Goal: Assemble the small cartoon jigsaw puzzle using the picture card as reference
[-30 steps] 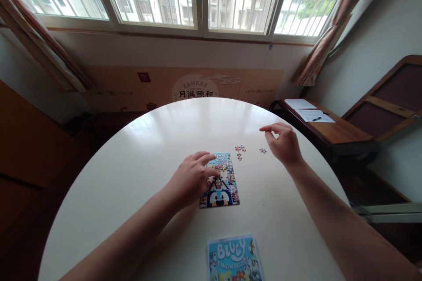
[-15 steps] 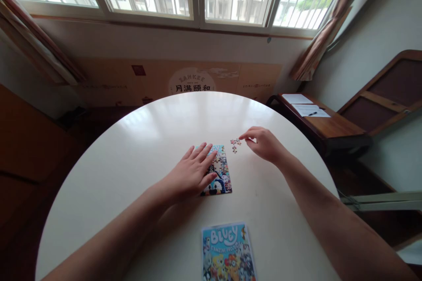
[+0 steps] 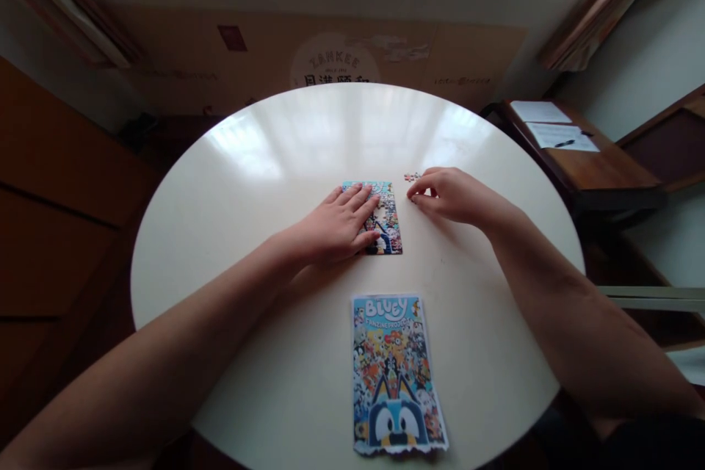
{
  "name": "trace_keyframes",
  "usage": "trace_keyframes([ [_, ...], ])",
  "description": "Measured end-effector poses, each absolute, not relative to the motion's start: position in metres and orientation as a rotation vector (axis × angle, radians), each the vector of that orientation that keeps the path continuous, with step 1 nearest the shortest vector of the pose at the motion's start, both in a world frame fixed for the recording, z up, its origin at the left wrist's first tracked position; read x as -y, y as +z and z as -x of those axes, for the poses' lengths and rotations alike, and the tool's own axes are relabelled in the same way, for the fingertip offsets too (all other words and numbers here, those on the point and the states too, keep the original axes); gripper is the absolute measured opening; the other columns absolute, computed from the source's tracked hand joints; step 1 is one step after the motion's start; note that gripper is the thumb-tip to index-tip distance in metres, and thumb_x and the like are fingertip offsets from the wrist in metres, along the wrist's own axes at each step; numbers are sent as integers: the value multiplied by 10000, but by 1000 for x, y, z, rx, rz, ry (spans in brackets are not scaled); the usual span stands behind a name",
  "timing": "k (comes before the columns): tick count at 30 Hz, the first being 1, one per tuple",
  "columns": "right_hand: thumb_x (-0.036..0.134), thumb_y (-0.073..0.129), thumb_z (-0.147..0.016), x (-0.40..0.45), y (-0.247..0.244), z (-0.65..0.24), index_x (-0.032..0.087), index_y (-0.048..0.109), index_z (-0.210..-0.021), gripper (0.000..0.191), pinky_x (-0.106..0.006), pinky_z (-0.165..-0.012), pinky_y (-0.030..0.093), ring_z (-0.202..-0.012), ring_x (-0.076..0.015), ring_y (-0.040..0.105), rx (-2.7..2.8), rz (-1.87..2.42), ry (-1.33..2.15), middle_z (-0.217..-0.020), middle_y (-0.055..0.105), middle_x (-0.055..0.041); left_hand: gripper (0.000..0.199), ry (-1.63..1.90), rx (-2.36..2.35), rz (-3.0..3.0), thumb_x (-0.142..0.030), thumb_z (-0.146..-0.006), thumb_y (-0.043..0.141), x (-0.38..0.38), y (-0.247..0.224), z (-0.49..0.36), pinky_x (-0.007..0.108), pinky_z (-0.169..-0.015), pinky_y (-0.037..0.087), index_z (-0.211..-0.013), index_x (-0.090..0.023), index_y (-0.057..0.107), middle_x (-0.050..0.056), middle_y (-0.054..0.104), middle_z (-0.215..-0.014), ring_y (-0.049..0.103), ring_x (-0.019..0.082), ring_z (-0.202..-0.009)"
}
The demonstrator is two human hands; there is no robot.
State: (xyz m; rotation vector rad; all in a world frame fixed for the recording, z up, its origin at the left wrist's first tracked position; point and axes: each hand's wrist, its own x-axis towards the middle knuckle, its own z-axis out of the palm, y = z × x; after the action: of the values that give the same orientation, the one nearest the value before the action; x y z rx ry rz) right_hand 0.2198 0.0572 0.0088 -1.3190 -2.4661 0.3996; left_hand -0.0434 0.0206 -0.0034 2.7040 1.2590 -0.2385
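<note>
My left hand (image 3: 344,224) lies flat with fingers spread on a nearly complete jigsaw puzzle (image 3: 392,224), covering its left part. A gap in the puzzle's printed picture shows beside the fingers. To the right of the puzzle, my right hand (image 3: 449,194) has thumb and index finger pinched together low over the table, where a small puzzle piece is mostly hidden by the fingertips. Just beyond these fingers lie a few loose puzzle pieces (image 3: 412,177), partly covered by the hand.
A printed reference picture (image 3: 396,374) with a torn lower edge lies nearer to me on the round white table (image 3: 264,198). To the right, a wooden side table (image 3: 622,172) carries papers (image 3: 559,137) and a pen (image 3: 565,143). A cardboard panel leans behind.
My view has tilted down, showing more of the reference picture. My right hand has drawn back from the upper loose pieces to the lower one and pinched it. My left hand stays on the puzzle.
</note>
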Motion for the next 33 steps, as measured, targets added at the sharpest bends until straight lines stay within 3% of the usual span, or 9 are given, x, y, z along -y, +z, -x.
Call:
trace_keyframes([
  [4,271,678,-797,-51,13,-215,235,797,-824,128,-331,-729,501,-771,-196,669,2453,1442,359,-880,755,-30,756,-195,-1251,-2678,-617,-1016,264,-22,-4,45,429,-1252,39,-1613,-160,192,107,120,-1700,55,276,-1569],
  [8,213,674,-778,-48,13,-210,249,788,-807,123,-340,-740,493,-756,-199,682,2398,1482,362,-832,757,-8,751,-45,-1298,-2659,-616,-1017,286,-28,1,51,442,-1252,75,-1615,-181,159,92,105,-1705,77,275,-1567],
  [16,101,591,-743,-48,9,-206,238,718,-867,224,-297,-653,493,-725,-177,657,2337,1460,694,-857,747,-18,694,180,-1803,-2490,-512,-1011,368,-45,5,76,440,-1216,267,-1568,-108,274,177,347,-1620,309,309,-1499],
  [25,61,567,-693,-43,15,-203,244,651,-867,266,-269,-590,450,-679,-161,605,2434,1340,779,-769,672,-2,687,110,-1752,-2486,-470,-992,420,-48,3,81,447,-1186,329,-1547,-72,351,184,441,-1563,402,323,-1444],
  [33,50,559,-704,-43,14,-202,247,687,-942,335,-270,-584,448,-646,-148,589,2380,1218,853,-726,645,17,666,187,-1752,-2512,-495,-968,457,-51,-10,85,469,-1168,334,-1537,-162,359,159,469,-1550,426,324,-1431],
])
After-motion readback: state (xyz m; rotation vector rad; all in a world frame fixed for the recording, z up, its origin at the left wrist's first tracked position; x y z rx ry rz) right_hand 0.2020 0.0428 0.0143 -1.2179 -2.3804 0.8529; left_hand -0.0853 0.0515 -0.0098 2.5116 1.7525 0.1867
